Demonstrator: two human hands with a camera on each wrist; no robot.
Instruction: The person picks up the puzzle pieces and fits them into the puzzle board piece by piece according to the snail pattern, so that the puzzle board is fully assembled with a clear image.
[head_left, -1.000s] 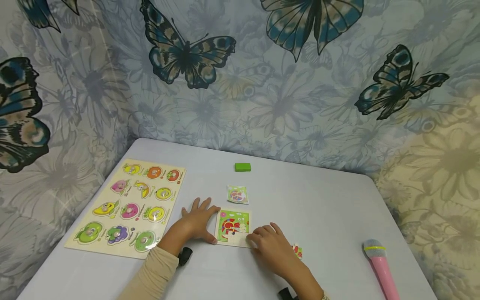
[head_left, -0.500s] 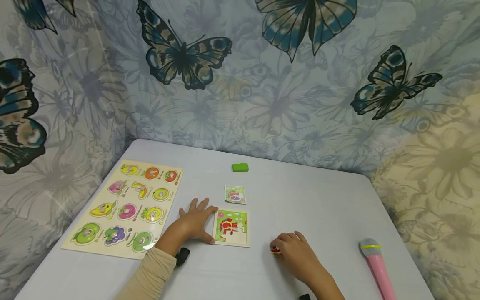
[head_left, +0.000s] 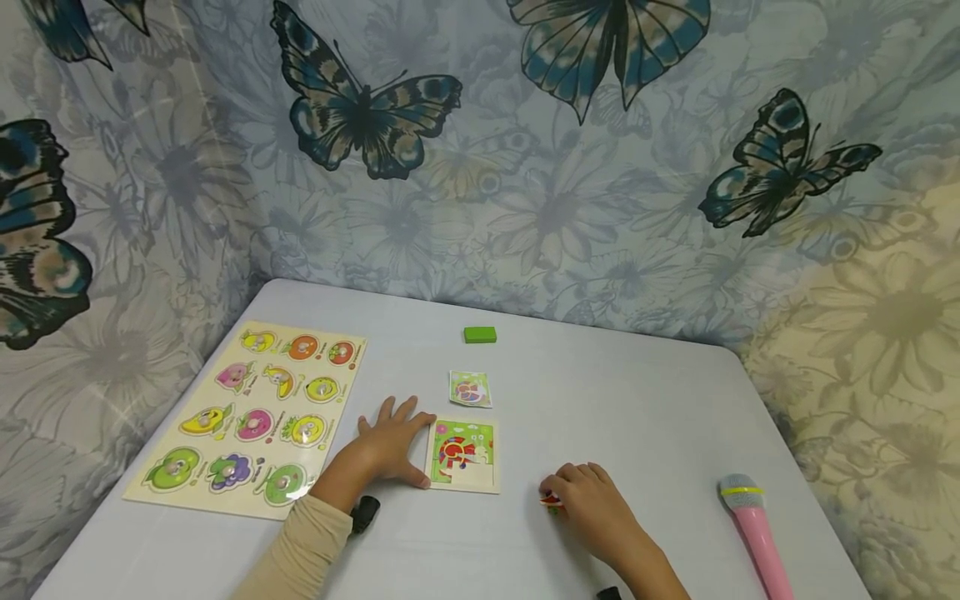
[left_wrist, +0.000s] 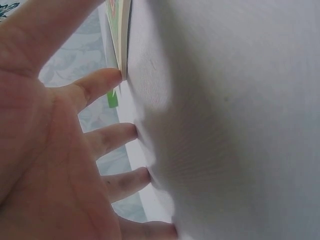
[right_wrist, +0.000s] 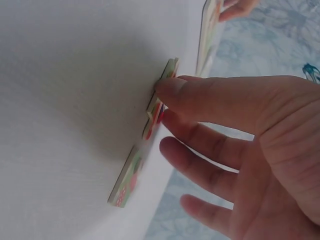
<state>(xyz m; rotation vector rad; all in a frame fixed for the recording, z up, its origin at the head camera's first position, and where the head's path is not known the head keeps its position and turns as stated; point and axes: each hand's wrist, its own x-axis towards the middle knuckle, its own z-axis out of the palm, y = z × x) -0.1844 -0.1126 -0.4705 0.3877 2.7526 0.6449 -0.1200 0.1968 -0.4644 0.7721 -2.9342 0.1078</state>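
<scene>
My left hand is spread on the white table, thumb and index fingertip at the left edge of a small square puzzle board. In the left wrist view its fingers are straight, the index tip at the board. The board bears a partly filled picture in red and green, with bare wood at lower right. To the right, my right hand pinches a puzzle piece between thumb and fingers, close over the table; the fingers hide much of it. Another puzzle piece lies near it in the right wrist view.
A large fruit peg board lies at left. Behind the small board are a square picture card and a green block. A pink toy microphone lies at right. A patterned wall borders the table's back.
My right hand has left the puzzle board's right edge, moved right and taken hold of a puzzle piece. My left hand stays at the board's left edge.
</scene>
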